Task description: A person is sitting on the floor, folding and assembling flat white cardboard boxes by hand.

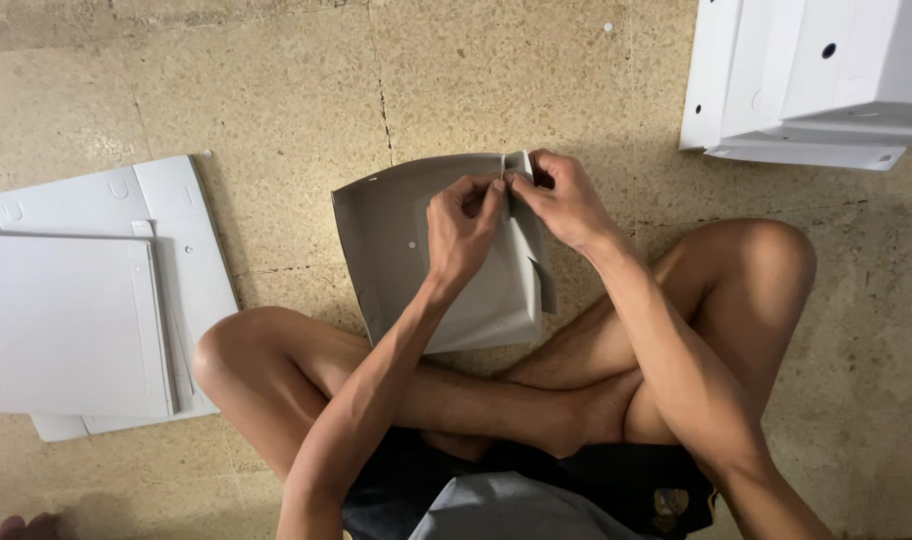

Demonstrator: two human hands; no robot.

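I'm sitting cross-legged on the floor [306, 90], looking straight down, and I'm holding a grey card sheet [401, 240] out over my shins. It's partly folded: the broad panel is curving up on its left edge, and a narrower flap [529, 265] is standing up along its right side.

My left hand [463, 232] is lying across the sheet's top right part, fingers curled down, thumb and fingertips closing on the top of the fold. My right hand [566, 200] is coming in from the other side, fingers bent and pinching the small tab [519, 162] at the flap's upper end. The two hands are meeting there, fingertips touching or nearly so; both are clamped on the sheet, neither spread wide.

The sheet's lower edge is hanging just above my crossed legs [576, 380], its upper edge pointing away from me.

Off to my left, a stack of flat white sheets [76, 320] is lying on the floor, well apart from my hands, a smaller panel resting on larger ones. Up in the far right corner, white folded boxes [816, 80] are sitting on the floor, one showing a round dark hole. A crack is running through the speckled floor just beyond the sheet.
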